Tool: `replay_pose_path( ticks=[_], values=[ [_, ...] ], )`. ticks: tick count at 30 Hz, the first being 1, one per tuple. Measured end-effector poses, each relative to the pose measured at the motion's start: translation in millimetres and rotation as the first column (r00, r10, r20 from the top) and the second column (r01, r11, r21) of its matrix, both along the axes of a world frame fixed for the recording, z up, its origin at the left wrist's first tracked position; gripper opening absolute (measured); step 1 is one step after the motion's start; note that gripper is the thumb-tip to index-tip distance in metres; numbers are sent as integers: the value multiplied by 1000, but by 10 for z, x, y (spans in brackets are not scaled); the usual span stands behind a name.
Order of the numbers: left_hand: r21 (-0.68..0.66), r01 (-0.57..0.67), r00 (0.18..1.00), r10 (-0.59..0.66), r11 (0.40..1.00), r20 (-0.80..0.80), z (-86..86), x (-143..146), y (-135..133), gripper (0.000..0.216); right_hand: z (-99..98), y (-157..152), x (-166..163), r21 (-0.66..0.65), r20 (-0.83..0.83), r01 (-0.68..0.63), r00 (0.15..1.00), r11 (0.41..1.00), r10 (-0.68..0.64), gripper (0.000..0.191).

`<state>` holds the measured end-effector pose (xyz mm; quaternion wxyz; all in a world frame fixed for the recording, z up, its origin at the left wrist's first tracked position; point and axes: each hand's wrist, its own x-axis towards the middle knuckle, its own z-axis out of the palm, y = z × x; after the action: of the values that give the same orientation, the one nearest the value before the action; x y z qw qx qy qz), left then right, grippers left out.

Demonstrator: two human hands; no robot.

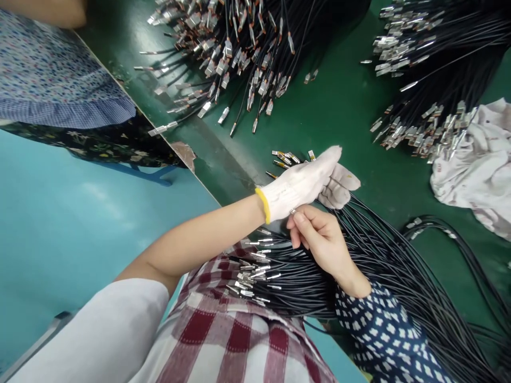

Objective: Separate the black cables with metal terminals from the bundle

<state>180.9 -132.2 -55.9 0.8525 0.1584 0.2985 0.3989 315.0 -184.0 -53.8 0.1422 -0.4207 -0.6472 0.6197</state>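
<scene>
My left hand (307,183), in a white knitted glove with a yellow cuff and greyish finger area, reaches over the table with fingers stretched out. Beneath and behind it lie cable ends (284,158) with yellow-marked metal plugs. Just below the glove, my bare right hand (319,239) pinches a small metal cable plug (293,211) between thumb and fingertips. Under my right hand spreads a thick bundle of black cables (303,282). Their silver plugs (255,274) point left, close to my checked apron (235,335).
A large heap of plugged cables (239,58) lies at the top, with another cable pile (431,69) at upper right. A crumpled white cloth (479,170) and a looped cable bunch (435,226) are at right. Another person's patterned clothing (59,80) borders the green table (339,111).
</scene>
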Motion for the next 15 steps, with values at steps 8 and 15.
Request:
replay_pose_path(
  ticks=[8, 15],
  values=[
    [-19, -17, 999, 17, 1000, -27, -1, 19, 7, 58, 12, -8, -13, 41, 25, 2, 1000, 999, -4, 37],
    [-30, -36, 996, 34, 999, -83, 16, 47, -7, 57, 27, -7, -17, 43, 24, 0, 1000, 999, -1, 37]
  ],
)
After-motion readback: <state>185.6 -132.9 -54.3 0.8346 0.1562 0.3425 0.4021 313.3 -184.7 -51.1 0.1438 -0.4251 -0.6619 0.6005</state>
